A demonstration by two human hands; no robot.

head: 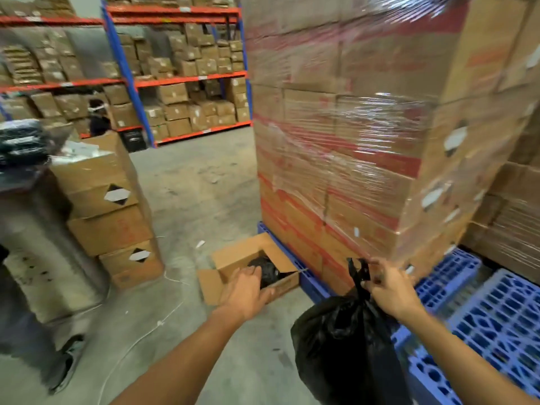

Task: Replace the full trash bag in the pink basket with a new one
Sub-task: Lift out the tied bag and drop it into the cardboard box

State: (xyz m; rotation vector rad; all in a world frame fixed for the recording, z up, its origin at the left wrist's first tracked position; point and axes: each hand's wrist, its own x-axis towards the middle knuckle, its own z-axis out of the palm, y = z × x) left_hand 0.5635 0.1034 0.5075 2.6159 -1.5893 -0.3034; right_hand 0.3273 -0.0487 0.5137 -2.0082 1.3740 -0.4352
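Note:
A full black trash bag (339, 343) hangs low at the right, its tied handles pointing up. My right hand (390, 287) is shut on those handles. My left hand (248, 289) stretches forward with fingers apart, holding nothing, just over the near edge of an open cardboard box (233, 258) on the floor. Inside that box lies a bundle of black bags (267, 270), right beyond my left fingertips. No pink basket is in view.
A tall shrink-wrapped pallet of cartons (365, 141) stands directly ahead on a blue pallet (455, 273). More blue pallets (508, 320) lie at the right. Stacked cartons (111, 206) and a person's legs (38, 331) are at the left. Racks (187, 80) line the back.

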